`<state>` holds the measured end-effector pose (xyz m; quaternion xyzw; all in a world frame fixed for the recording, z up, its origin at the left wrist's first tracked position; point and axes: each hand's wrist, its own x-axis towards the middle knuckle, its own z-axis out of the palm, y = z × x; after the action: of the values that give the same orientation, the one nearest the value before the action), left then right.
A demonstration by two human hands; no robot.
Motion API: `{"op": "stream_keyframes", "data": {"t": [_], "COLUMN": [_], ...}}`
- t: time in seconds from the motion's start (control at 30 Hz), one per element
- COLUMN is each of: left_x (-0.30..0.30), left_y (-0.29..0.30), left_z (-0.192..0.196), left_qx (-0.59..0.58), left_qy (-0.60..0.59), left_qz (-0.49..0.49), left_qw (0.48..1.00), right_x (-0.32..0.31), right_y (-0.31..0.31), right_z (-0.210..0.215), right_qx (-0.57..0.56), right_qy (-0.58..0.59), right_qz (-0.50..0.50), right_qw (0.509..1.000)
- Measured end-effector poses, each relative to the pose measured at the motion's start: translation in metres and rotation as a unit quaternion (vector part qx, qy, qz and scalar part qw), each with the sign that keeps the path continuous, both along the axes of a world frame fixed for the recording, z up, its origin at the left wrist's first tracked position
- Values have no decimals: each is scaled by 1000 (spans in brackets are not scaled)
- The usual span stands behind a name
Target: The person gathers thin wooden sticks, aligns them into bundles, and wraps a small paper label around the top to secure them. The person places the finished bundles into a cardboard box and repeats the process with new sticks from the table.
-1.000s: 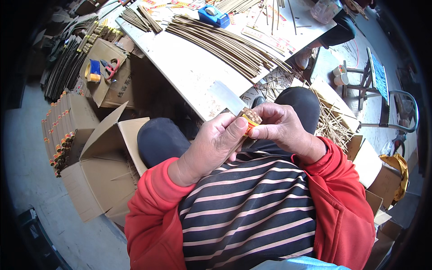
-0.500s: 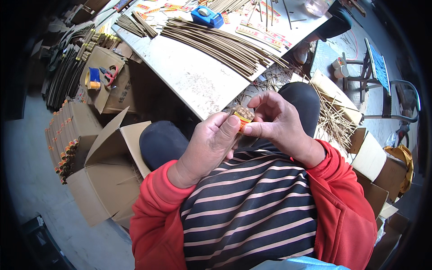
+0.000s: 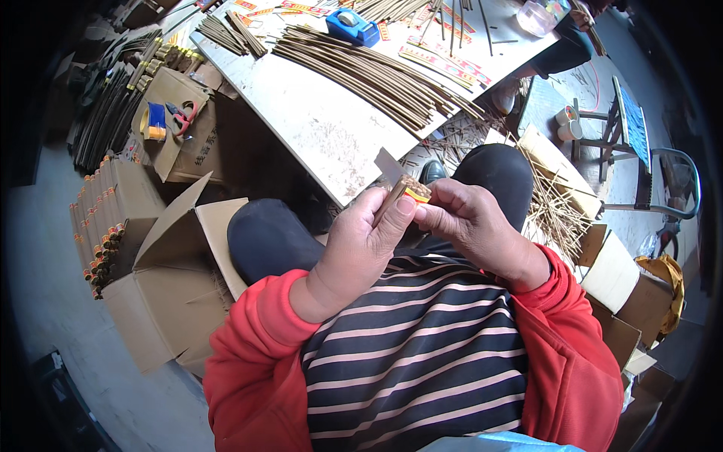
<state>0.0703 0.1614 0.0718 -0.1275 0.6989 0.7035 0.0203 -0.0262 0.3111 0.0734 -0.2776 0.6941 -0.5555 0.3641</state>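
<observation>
Brown thin sticks in a small orange-banded bundle (image 3: 410,190) are being pinched between left hand (image 3: 367,241) and right hand (image 3: 471,226), above the lap.

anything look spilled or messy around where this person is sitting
Yes. Loose thin sticks lie scattered in a tangle on the floor right of the knees, and more litter the ground under the table edge, unlike the neat bundles on top. Both hands, left hand and right hand, hold a small bundle.
</observation>
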Motion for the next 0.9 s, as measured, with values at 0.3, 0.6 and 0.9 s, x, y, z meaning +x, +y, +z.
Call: {"op": "stream_keyframes", "data": {"t": [0.3, 0.6, 0.9], "left_x": [2, -4, -9], "left_y": [2, 2, 2], "left_z": [3, 2, -3], "left_qx": [-17, 58, 161], "left_qy": [-34, -18, -80], "left_qz": [-45, -130, -180], "left_qw": [998, 990, 967], "right_x": [-22, -50, -64], "right_y": [8, 10, 8], "right_z": [-1, 10, 25], "right_qx": [-41, -48, -7], "right_qy": [-111, -20, 168], "right_qz": [125, 264, 364], "right_qw": [985, 963, 916]}}
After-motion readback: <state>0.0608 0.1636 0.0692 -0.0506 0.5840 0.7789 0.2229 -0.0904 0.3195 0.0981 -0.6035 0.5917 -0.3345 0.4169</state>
